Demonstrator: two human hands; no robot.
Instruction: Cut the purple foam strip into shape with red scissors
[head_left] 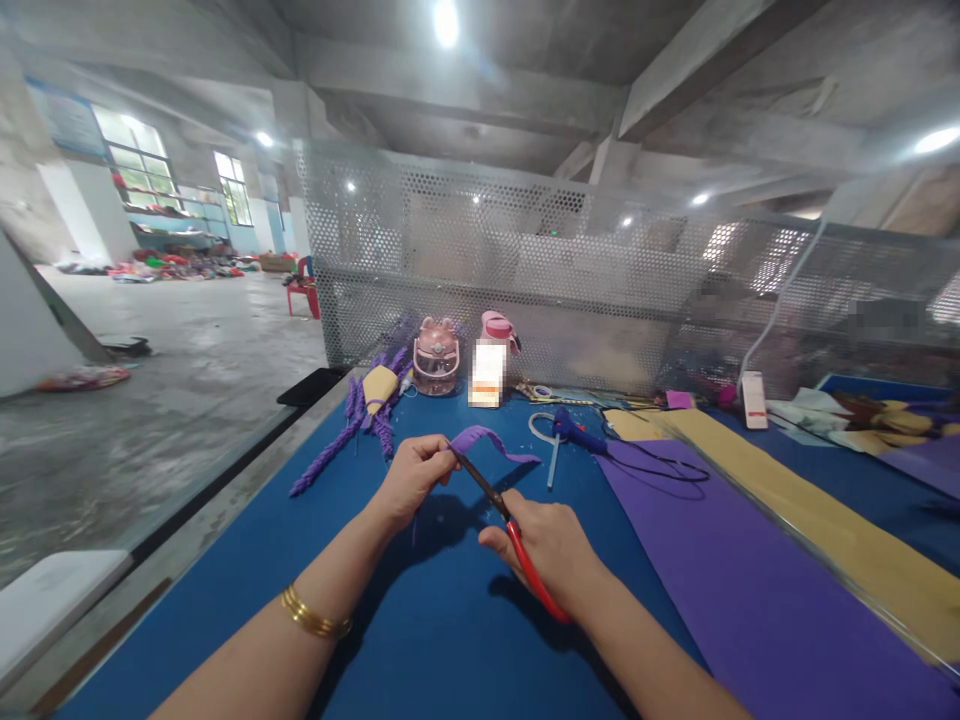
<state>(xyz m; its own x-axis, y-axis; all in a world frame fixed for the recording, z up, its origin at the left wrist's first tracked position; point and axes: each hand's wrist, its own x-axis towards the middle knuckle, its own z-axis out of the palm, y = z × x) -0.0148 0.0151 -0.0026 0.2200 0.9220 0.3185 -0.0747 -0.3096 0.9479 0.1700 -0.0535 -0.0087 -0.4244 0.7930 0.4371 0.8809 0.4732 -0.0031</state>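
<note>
So the left hand (pixel 420 475) has its grip pinched together on one end of a curly purple strip (pixel 484 437), thumb against fingers. The strip is up over the middle of the table (pixel 480 660), with its loose end drooping off to the right; can't tell if that end touches the tabletop. Right hand (pixel 547 545) has its grip wrapped around the red handles of some scissors (pixel 526 562), and the dark blades point up-left, tips right by the left fingertips. Can't really tell if the blades are parted. Gold bangles (pixel 311 612) on the left wrist, btw.

Toward the table's far left corner there's a bunch of fuzzy purple stems (pixel 330 458) with a tan piece (pixel 380 388) on top. Near the far edge: a pink clear-fronted container (pixel 436 362) and a blurred-out phone (pixel 487 375) just beside it. Right of the strip sits a dark blue glue gun (pixel 577 432). A big purple sheet (pixel 697 560) runs down toward the near right corner, tan sheet (pixel 810 510) alongside. Perforated metal screen (pixel 517 250) behind the far edge.
</note>
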